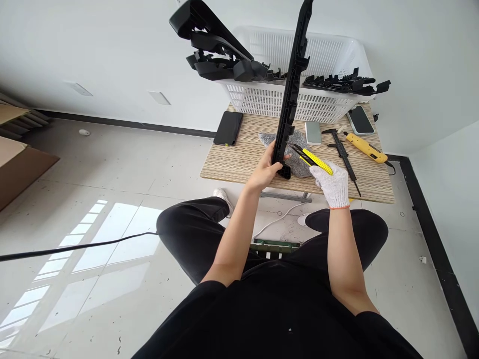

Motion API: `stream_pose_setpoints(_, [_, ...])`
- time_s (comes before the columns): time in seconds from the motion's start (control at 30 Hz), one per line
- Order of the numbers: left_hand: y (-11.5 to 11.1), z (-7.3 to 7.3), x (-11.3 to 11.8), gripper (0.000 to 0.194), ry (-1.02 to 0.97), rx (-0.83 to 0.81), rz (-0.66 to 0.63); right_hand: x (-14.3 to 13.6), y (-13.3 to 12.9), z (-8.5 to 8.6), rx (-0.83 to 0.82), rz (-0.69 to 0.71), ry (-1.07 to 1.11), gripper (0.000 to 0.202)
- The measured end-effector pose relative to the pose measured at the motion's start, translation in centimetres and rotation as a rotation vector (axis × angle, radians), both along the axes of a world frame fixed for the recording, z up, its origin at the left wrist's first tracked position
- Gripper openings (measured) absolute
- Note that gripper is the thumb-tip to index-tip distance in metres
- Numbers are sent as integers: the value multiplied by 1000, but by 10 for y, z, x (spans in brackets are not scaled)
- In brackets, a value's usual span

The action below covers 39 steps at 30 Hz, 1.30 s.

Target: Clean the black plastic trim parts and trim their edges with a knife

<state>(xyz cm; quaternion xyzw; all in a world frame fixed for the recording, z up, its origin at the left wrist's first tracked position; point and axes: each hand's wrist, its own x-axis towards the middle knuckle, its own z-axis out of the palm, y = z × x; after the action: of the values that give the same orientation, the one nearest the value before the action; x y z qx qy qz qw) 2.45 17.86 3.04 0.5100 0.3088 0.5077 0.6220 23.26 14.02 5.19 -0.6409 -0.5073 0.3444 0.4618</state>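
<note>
My bare left hand (267,167) grips the lower end of a long black plastic trim piece (290,94), which stands tilted upright over the table. Clips and ribs run along its length. In my right hand (332,183), which wears a white knit glove, is a yellow utility knife (316,160). Its blade end points left, close to the trim piece's edge; I cannot tell whether they touch. Beneath both lies a crumpled grey cloth (299,162) on the wood-grain table (232,162).
Behind, a white plastic basket (254,97) holds several black trim pieces (224,55) that stick out over its sides. On the table lie a black tablet (228,127), a pale green box (313,133), calipers (344,154), a phone (360,120) and a yellow corded tool (364,147).
</note>
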Motion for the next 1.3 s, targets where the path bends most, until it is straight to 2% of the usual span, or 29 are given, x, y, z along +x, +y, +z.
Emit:
stream_pose_setpoints(0.37, [0,-5,-7,88,192,92,-24,0,0,0,3,-7,-20,45])
stream_pose_setpoints(0.67, [1,-2,3,77,159,75,9,-2,-1,0,0,15,54,44])
stream_pose_setpoints(0.8, [-1,1,4,78,130,60,15,-1,-1,0,4,3,52,43])
stream_pose_setpoints(1.0, [-1,1,3,82,83,85,-51,-1,-1,0,-8,-7,58,43])
stream_pose_setpoints(1.17, [0,3,0,72,107,170,-71,-1,-1,-2,0,-36,85,41])
stream_pose_setpoints(1.3, [-3,4,-1,79,59,77,-128,-1,-1,-1,7,-2,46,40])
